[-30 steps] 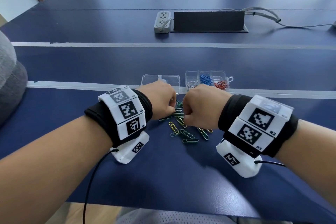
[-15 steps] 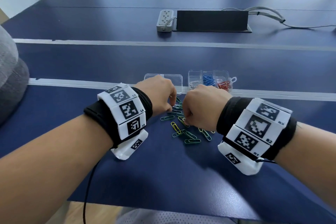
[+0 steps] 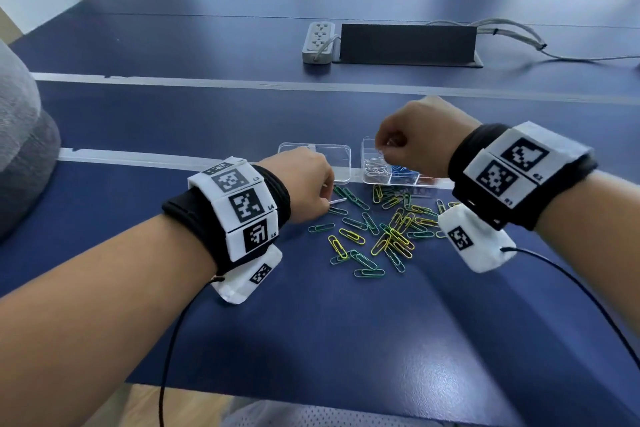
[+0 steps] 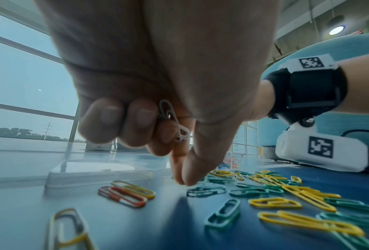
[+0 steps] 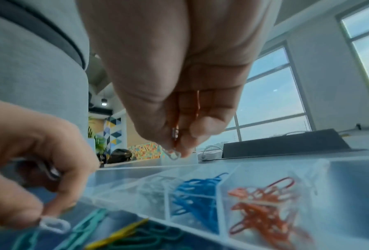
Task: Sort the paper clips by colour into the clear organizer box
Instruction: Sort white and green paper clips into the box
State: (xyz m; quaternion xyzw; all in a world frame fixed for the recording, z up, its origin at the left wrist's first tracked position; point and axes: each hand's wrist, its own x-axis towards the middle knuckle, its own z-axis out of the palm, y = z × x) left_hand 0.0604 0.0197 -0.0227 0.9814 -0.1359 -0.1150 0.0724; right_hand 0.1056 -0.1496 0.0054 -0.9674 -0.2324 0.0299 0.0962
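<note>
The clear organizer box [image 3: 367, 163] stands behind a loose pile of green and yellow paper clips [image 3: 388, 229]. Its compartments hold white clips [image 5: 151, 187], blue clips [image 5: 196, 191] and red clips [image 5: 262, 203]. My right hand [image 3: 382, 146] hovers over the white compartment and pinches a white clip [image 5: 172, 154]; orange-red clips [image 5: 177, 128] are tucked in its palm. At the pile's left edge, my left hand [image 3: 329, 201] pinches a white clip [image 5: 53, 225] against the table. More white clips [image 4: 172, 121] sit in its curled fingers.
The box's clear lid [image 3: 313, 158] lies flat just left of the box. A red clip [image 4: 123, 196] and yellow ones lie near the lid. Far back on the blue table are a power strip [image 3: 318, 42] and a black cable cover [image 3: 405, 43].
My right hand has lifted from the pile and moved back over the box's white compartment. My left hand stayed at the pile's left edge and now pinches a white clip.
</note>
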